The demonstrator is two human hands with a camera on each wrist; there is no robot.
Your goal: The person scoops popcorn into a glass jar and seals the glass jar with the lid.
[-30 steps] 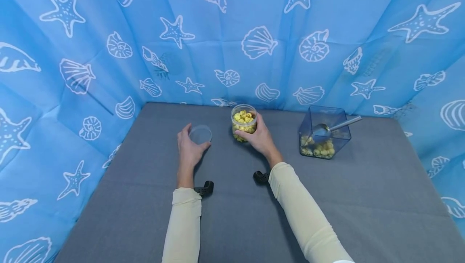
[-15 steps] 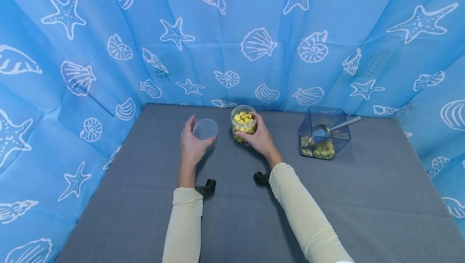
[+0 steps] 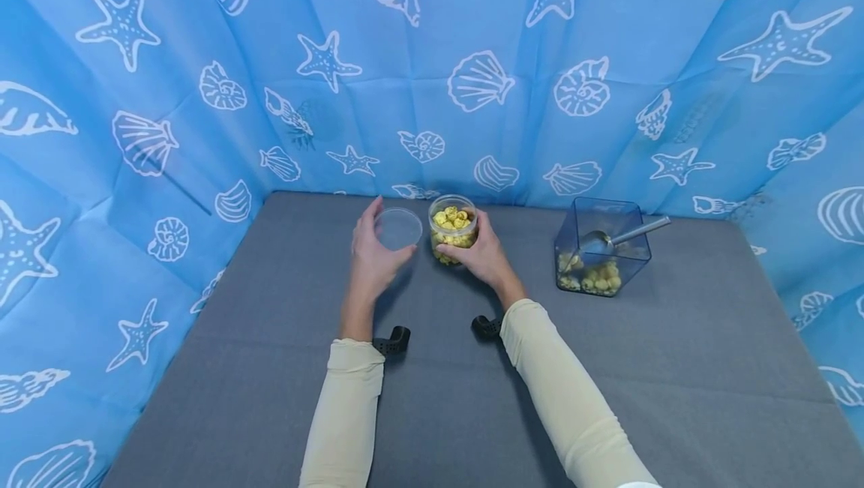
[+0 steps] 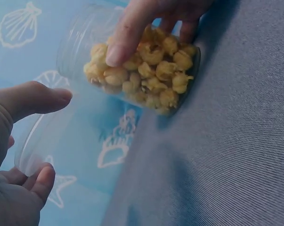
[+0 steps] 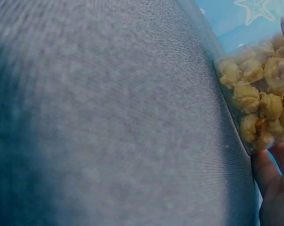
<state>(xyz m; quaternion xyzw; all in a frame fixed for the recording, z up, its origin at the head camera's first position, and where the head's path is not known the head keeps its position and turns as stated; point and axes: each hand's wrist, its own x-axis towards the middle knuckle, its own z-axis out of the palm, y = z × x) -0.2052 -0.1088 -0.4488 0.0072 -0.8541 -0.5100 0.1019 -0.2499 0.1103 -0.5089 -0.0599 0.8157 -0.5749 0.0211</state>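
Observation:
A clear round jar (image 3: 454, 229) of yellow popcorn (image 4: 153, 70) stands uncovered on the grey cloth. My right hand (image 3: 482, 252) grips its right side, the thumb across the front. Just left of the jar, my left hand (image 3: 374, 252) holds a clear round lid (image 3: 400, 229) by its edge, between thumb and fingers, raised off the table. A small gap separates lid and jar. In the left wrist view the thumb and fingertips sit at opposite edges of the lid. The right wrist view catches only the jar's lower part and some fingers (image 5: 266, 172).
To the right stands a bluish transparent square bin (image 3: 601, 244) with some popcorn at the bottom. A metal scoop (image 3: 617, 237) leans in it, its handle sticking out over the right rim. A blue curtain (image 3: 405, 83) with shell prints hangs behind the grey table (image 3: 439, 413).
My left hand has carried the lid up and to the right, closer to the jar. The right hand and the jar have stayed in place.

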